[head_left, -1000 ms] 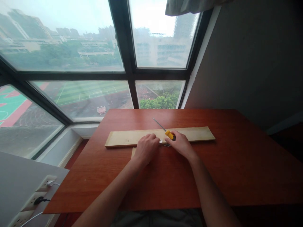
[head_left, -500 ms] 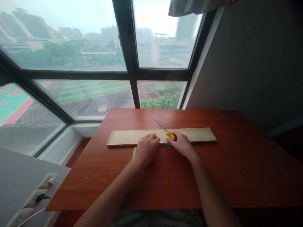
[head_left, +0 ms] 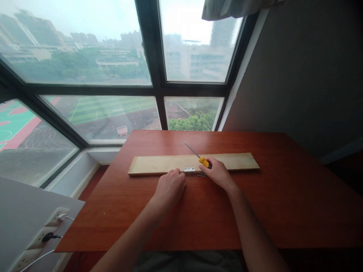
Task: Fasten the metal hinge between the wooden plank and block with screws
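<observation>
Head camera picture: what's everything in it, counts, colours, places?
Table: one, reddish, centre
Board: one, pale, on table
Metal plate: one, silvery, on board
Thin metal pieces: count unclear, grey, before board
Screwdriver: one, yellow and black, over board
Windowpanes: several, dark-framed, behind table
Sports field: one, green, outside
Curtain: one, greyish, top
Sockets: three, white, lower left
Plugs: two, white and black, in sockets
Left hand: one, at board's edge
Right hand: one, gripping screwdriver

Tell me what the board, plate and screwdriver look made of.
Board: probably bare, matte wood, pale with a knot-like spot. Plate: likely bright metal, judging by its silvery look. Screwdriver handle: perhaps plastic, vivid yellow; shaft: seemingly metal, thin and grey.
</observation>
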### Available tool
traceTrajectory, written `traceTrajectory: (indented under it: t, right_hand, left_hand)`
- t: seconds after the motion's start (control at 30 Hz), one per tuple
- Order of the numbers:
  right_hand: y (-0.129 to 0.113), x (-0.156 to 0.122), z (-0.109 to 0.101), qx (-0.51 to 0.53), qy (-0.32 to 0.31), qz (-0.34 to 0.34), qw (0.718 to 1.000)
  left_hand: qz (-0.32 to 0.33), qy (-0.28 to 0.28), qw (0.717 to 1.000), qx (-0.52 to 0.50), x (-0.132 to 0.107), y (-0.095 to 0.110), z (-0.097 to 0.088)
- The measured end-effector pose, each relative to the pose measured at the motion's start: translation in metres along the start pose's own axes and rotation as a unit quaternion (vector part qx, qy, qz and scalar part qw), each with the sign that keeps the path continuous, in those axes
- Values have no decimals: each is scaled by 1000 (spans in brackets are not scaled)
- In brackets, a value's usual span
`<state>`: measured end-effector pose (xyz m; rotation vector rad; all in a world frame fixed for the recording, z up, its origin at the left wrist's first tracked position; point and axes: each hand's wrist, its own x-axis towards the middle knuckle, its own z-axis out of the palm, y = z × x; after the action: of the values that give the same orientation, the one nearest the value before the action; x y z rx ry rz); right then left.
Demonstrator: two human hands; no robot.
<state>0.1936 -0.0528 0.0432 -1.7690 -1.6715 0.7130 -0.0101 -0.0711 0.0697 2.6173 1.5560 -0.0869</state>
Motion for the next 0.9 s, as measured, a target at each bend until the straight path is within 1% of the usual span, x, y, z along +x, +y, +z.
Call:
traceTrajectory:
  t: [0.13,0.23,0.33,0.4,0.47,0.53,0.63,0.7,0.8,0.9]
  right_hand:
    - [2,1,0,9,2,-1,1000]
    - [2,2,0,23,4,-2,1000]
    - [2,1,-1,45,4,-6,999]
    - [1,0,-1,64,2,-8,998]
    - [0,0,-2,87,0,-6,996]
    - [0,-1,-2,112,-3,-1,994]
    - [1,-1,-2,154,-5,11,988]
    - [2,0,-2,185,-7,21,982]
    - [2,1,-3,230,-12,33,973]
    - [2,2,-4,266,-19,38,963]
  left_hand:
    - [18,8,1000,12,3,8,11]
    - [37,17,999,-3,0,11,13]
    - [56,39,996,-52,-1,10,10]
    - [64,62,990,-109,0,6,6]
    - [75,90,977,-177,4,0,2]
    - [88,133,957,-241,11,-8,-4]
    - [73,190,932,-300,25,-19,-13]
    - [69,206,917,-334,33,-25,-17]
    - [52,214,899,-379,45,-30,-13]
    - [42,211,875,-433,51,-31,1]
